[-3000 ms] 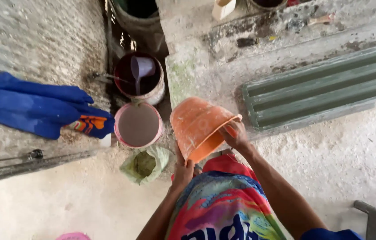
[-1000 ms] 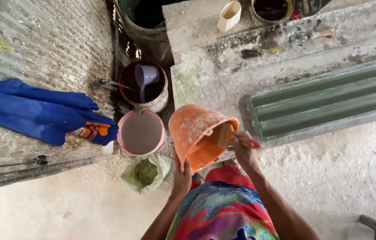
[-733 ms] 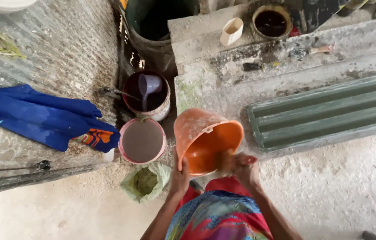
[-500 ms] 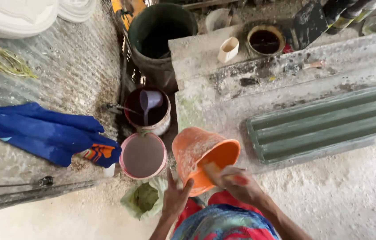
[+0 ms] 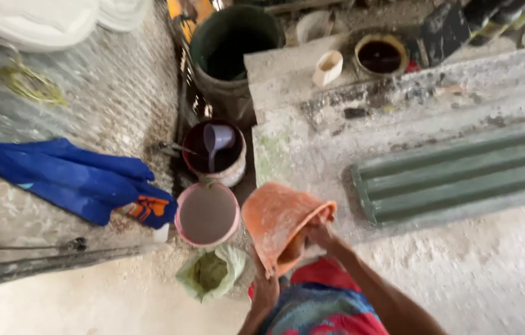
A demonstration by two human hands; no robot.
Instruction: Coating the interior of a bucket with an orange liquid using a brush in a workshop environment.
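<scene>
Dusty concrete ground fills the view from above, with a grey concrete slab and a green corrugated sheet to the right, and a blue cloth draped over the rough surface on the left. Down at the bottom edge, both hands are on the orange bucket, which sits just above the person's lap, tipped with its mouth facing down and to the right. The left hand grips the lower rim, fingers closed round the edge, while the right hand reaches into the mouth, fingers curled over the rim; whether it has anything inside is hard to tell through the motion blur. Compared with half a second ago, the bucket has rolled further over, so we now see mostly its outer wall instead of the open interior, and the head has lifted a touch, bringing more of the dark green bin into frame. That reads as turning the bucket round in the hands, working at its inside. Just left of the bucket stands a pink bucket of murky liquid, beyond it a dark pail with a lilac scoop standing in it, and a green bag slumps on the ground below.
</scene>
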